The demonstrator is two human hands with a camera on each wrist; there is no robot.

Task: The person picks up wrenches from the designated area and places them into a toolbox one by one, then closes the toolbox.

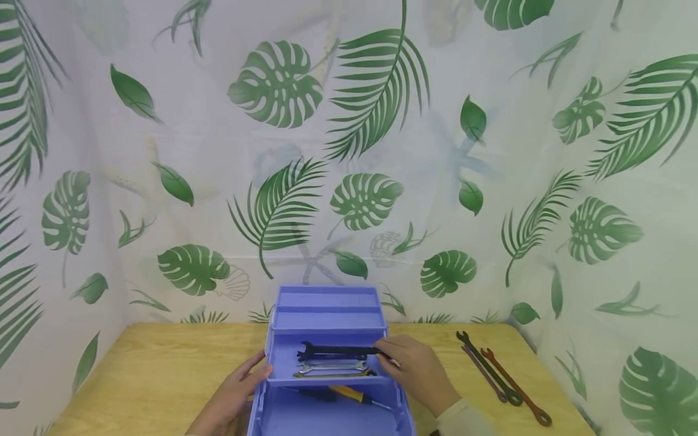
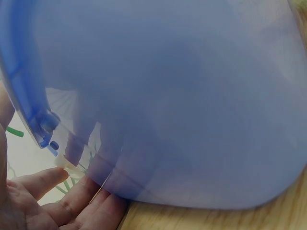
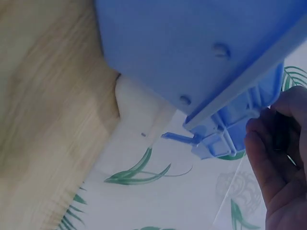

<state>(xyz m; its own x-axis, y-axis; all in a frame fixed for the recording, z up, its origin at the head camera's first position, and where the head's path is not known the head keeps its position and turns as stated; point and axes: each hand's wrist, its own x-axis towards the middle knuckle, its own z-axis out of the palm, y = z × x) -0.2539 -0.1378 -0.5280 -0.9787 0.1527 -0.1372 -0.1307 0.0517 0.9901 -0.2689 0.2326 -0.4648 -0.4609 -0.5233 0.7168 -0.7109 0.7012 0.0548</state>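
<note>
A blue toolbox [image 1: 327,410] stands open at the table's front, its stepped trays raised at the back. My right hand [image 1: 417,370] pinches the right end of a black wrench [image 1: 343,349] over the middle tray [image 1: 283,363]. Below that wrench lie a silver wrench [image 1: 332,366] and a yellow wrench [image 1: 335,375], with a dark one partly covered. At the box's left side my left hand [image 1: 237,390] holds the tray edge, thumb over the rim; its fingers [image 2: 79,201] touch the blue side. In the right wrist view the dark wrench [image 3: 282,132] is mostly hidden by fingers.
To the right on the wooden table [image 1: 163,375] lie a black wrench [image 1: 491,369], a purple wrench [image 1: 484,374] and a red wrench [image 1: 515,387]. A yellow-and-black screwdriver [image 1: 349,393] and another dark handle [image 1: 318,395] lie in the box's bottom. Leaf-patterned curtains surround the table.
</note>
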